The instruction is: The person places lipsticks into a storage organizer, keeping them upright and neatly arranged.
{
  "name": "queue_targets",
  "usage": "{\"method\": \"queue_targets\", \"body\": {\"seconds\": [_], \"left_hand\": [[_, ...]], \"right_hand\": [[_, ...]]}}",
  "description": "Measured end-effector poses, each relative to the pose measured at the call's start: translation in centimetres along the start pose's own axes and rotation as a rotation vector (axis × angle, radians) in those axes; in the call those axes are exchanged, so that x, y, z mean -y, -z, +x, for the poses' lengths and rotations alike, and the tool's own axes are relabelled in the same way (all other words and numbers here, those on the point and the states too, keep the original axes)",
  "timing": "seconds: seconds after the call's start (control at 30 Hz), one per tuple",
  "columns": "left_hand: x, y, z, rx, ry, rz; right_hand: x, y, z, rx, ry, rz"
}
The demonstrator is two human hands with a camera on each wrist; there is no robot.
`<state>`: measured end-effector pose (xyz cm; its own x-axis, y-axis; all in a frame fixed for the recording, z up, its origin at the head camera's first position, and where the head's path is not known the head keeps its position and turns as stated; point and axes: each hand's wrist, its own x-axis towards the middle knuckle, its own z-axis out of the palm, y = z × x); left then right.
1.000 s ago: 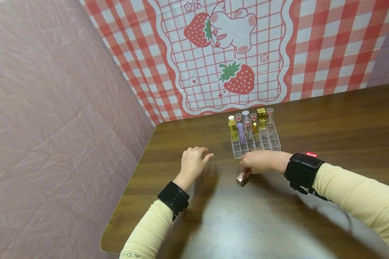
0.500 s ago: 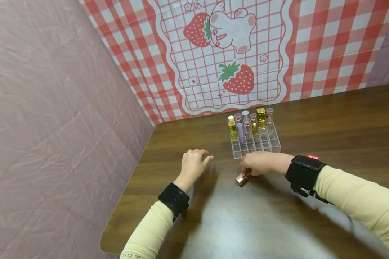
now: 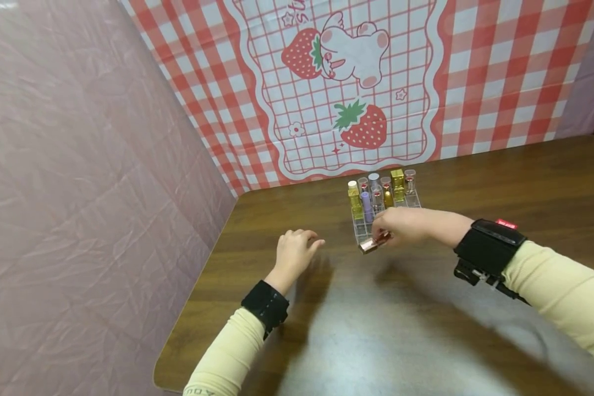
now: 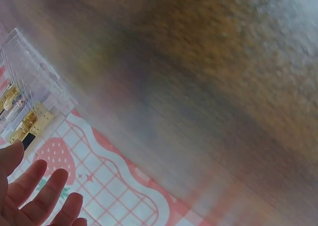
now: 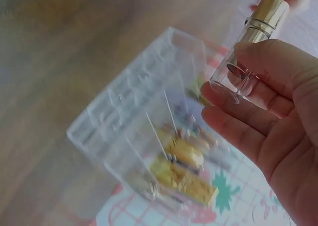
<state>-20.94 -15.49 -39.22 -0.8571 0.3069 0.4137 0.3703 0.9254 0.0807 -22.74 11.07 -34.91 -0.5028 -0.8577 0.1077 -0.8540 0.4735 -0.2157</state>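
Observation:
My right hand (image 3: 403, 224) pinches a lipstick tube (image 5: 267, 17) with a shiny rose-gold base and a clear cap. In the right wrist view the thumb and fingers hold it by the clear part. In the head view the tube lies tilted just above the front edge of a clear, gridded lipstick organizer (image 5: 126, 94). Several lipsticks stand in the organizer's back rows, among them a lilac tube (image 3: 367, 204) and a gold square one (image 3: 398, 180). To the left, my left hand (image 3: 296, 252) hovers over the table, fingers loosely bent, holding nothing.
The brown wooden table (image 3: 356, 341) extends to the right and toward me. Behind it hangs a red-and-white checked cloth (image 3: 505, 82) with strawberries. A pink fabric (image 3: 79, 192) covers the left side.
My right hand has lifted the lipstick tube off the table and carried it away from me, up to the organizer's front. The left hand has hardly moved.

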Motion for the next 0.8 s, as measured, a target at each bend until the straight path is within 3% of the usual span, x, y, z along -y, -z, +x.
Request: {"method": "queue_targets", "body": {"seconds": [0.2,0.4,0.63,0.8], "left_hand": [[0.0,-0.1,0.0,-0.011,0.001,0.000],[-0.3,-0.1,0.2,-0.014,-0.006,-0.005],[-0.3,-0.3,0.1,-0.026,-0.012,0.003],[-0.4,-0.4,0.3,-0.033,-0.020,0.008]], "right_hand": [[-1.0,2.3,-1.8,0.002,-0.078,-0.026],[-2.2,3.8,-4.4,-0.057,-0.154,-0.004],[-3.9,5.0,-8.6,-0.140,-0.265,-0.043],[-4.9,5.4,-10.6,-0.151,-0.325,-0.063]]}}
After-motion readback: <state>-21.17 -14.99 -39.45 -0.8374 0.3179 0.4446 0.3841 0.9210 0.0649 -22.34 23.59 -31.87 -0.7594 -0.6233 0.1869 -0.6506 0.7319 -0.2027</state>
